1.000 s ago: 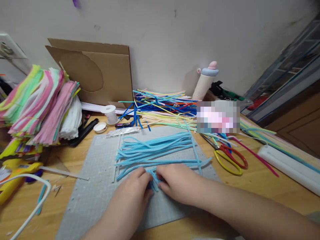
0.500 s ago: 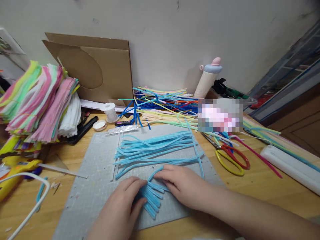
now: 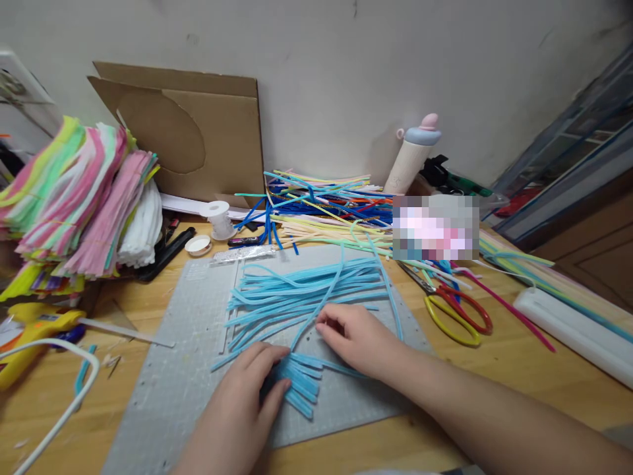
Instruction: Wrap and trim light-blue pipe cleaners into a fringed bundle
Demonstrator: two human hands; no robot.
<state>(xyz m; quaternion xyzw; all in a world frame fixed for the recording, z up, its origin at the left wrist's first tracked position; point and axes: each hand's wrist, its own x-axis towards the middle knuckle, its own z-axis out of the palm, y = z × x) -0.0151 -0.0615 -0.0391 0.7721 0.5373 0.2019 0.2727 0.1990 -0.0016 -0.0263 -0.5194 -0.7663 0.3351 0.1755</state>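
Home craft desk: pipe cleaners [image 3: 306, 290], scissors [image 3: 457, 310]

I see the light blue pipe cleaners [image 3: 306, 290] as soft, fuzzy chenille, quite matt. The grey cutting mat [image 3: 188, 369] under them looks like dull, rubbery plastic, scuffed and speckled. The table [image 3: 494, 389] is pale wood with a smooth, faintly shiny finish. At the far side stands brown cardboard [image 3: 217, 138], flat and matt. The scissors [image 3: 457, 316] on the right have glossy plastic handles and bare metal blades. The white tube [image 3: 568, 326] further right gleams like smooth plastic.
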